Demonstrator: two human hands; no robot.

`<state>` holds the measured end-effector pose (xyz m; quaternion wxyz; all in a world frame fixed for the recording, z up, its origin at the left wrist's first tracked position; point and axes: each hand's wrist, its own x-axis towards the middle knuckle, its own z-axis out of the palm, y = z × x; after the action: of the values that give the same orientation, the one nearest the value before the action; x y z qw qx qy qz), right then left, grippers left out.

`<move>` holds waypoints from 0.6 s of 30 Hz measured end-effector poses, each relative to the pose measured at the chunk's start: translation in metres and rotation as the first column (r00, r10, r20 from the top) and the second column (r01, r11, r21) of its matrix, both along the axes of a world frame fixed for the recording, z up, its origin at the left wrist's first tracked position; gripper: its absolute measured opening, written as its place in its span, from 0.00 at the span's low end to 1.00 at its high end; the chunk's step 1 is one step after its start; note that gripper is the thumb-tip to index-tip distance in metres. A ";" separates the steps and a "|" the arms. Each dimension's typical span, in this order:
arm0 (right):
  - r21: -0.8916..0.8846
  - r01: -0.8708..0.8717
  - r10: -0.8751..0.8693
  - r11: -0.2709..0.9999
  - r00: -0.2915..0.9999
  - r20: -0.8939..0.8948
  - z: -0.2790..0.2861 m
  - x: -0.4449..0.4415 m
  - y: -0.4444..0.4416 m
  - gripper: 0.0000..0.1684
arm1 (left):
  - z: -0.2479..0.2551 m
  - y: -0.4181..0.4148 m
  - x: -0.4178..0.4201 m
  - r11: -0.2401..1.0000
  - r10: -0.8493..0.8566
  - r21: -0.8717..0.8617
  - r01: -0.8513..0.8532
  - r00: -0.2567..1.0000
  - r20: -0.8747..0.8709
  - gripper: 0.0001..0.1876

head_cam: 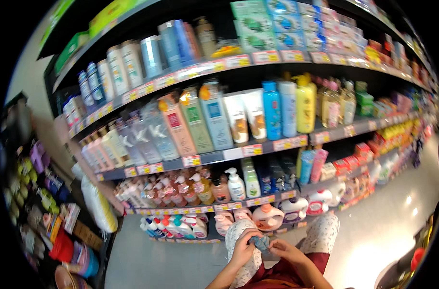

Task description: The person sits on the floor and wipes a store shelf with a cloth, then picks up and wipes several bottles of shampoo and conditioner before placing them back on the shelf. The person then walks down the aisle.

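Observation:
Both of my hands are close together over my lap, low in the view. My left hand (244, 245) has its fingers closed on a small crumpled blue-grey piece (261, 242), which looks like cloth or thin wrapping; the blur hides its exact material. At its other side, my right hand (285, 250) pinches the same piece with thumb and fingertips. My knees, in white patterned trousers (322, 231), are bent on either side. Just beyond the hands, a peach-coloured jug with a handle (268, 216) stands on the lowest shelf.
Shop shelving (237, 153) rises in front, with bottles, tubes and boxes above price tags. At the left stand stacked plastic basins (85, 262) and a white-and-yellow wrapped roll (98, 202). Grey floor tiles (161, 263) run beneath. A red object (418, 257) is at the right rim.

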<state>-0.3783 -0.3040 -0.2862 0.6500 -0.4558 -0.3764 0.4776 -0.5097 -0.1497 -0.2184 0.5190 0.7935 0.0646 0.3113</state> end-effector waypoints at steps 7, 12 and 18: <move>-0.146 0.282 -0.314 0.948 0.905 -0.287 0.000 -0.020 -0.029 0.15 | 0.010 -0.024 0.031 0.891 -0.311 0.297 0.343 0.938 -0.152 0.26; -0.149 0.606 -0.624 0.781 0.770 -0.133 -0.010 -0.019 -0.066 0.11 | -0.001 -0.042 0.054 0.854 -0.424 0.204 0.480 0.867 -0.263 0.30; -0.138 0.647 -0.656 0.750 0.754 -0.026 -0.001 -0.010 -0.084 0.11 | -0.017 -0.066 0.092 0.782 -0.606 0.033 0.623 0.772 -0.192 0.30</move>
<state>-0.3879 -0.3877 -0.2872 0.7601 -0.5791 -0.1405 0.2592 -0.4179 -0.2152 -0.2352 0.5464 0.8183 -0.1690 0.0581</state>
